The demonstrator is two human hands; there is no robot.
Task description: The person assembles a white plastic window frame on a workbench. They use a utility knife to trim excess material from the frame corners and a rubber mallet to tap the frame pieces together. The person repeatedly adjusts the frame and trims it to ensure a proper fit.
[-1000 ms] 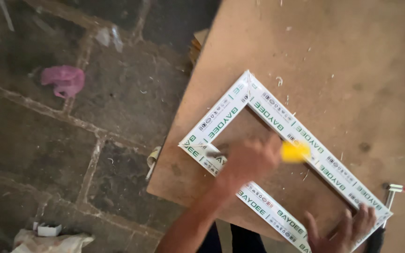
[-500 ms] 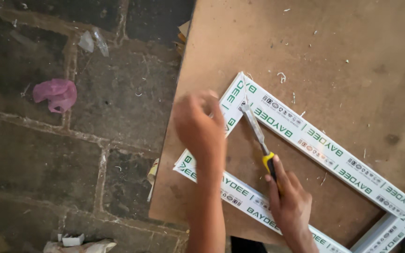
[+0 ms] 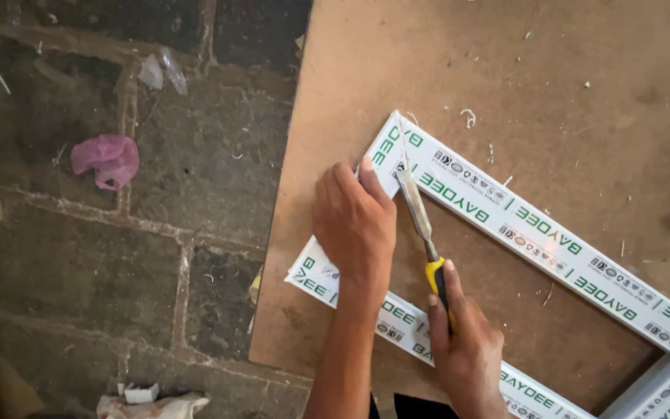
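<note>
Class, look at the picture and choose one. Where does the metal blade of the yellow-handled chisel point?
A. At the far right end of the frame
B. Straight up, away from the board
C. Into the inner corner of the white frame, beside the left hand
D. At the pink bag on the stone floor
C: the right hand grips the chisel, whose blade tip meets the inner corner of the white frame, next to the left hand pressing on that corner.

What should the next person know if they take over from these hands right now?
Left hand: pressed flat on the white window frame near its welded corner, steadying it.
Right hand: gripping the yellow-handled chisel, blade tip at the corner joint.
Frame lies flat on the brown board; a few shavings scattered about.
Done: cannot tell how much is cleaned.
Left: probably finishing this corner.
</note>
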